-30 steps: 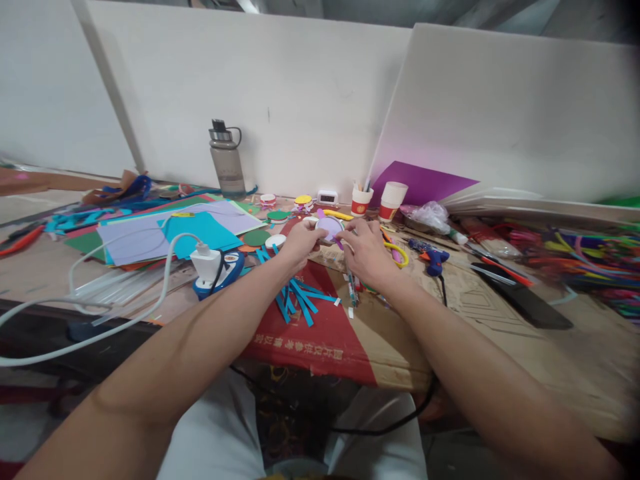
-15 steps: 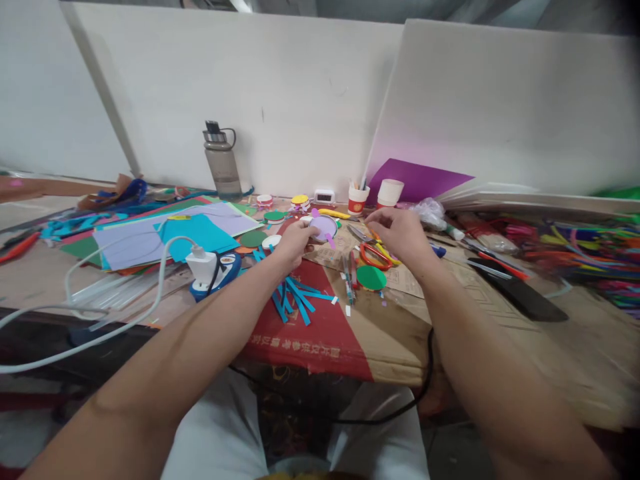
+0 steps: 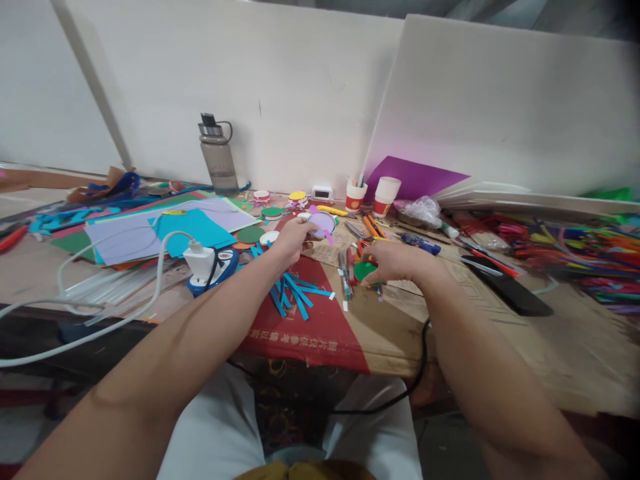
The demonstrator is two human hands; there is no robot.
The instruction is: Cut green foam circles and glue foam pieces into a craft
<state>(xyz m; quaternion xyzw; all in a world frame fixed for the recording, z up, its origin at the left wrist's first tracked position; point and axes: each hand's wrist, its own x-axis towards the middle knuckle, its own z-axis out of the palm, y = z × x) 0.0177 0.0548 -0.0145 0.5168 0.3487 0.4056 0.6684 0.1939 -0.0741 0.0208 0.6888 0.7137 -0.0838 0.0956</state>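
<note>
Fingers (image 3: 367, 277) by green circle (image 3: 364, 270), pens (image 3: 344, 280) beside

Lilac paper disc (image 3: 321, 224), green paper circle (image 3: 363, 271), blue strips (image 3: 293, 294), red-printed cardboard (image 3: 320, 327).

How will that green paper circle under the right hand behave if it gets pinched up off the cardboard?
The green paper circle looks thin and flat, so probably light and floppy. Lying flush on the cardboard, its edge may be hard to catch. The right hand covers part of it.

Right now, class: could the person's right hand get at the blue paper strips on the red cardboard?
Probably yes: the right hand rests beside the blue paper strips, with only a few pens lying between.
</note>
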